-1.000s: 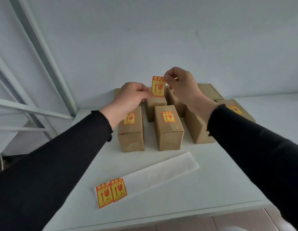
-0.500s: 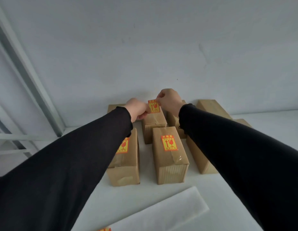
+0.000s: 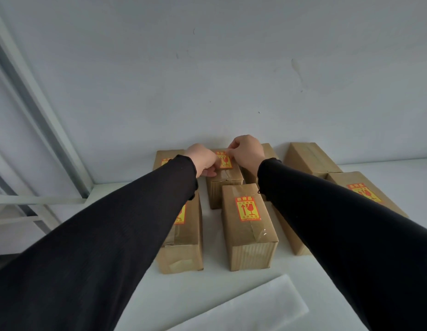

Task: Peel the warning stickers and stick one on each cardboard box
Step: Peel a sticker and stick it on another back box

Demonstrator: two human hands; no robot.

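While both hands pinch it, warning sticker (image 3: 224, 160) lies between them atop box (image 3: 225, 182)

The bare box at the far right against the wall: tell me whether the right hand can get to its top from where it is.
Probably yes. The right hand is pinching the sticker on the middle back box, and the bare box stands to its right with nothing on top; only another box lies between, low enough to pass over.

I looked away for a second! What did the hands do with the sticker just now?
Both hands, left hand and right hand, carried the sticker forward and down onto the middle back box, fingers still pinching it. The other boxes and the backing strip stayed put.
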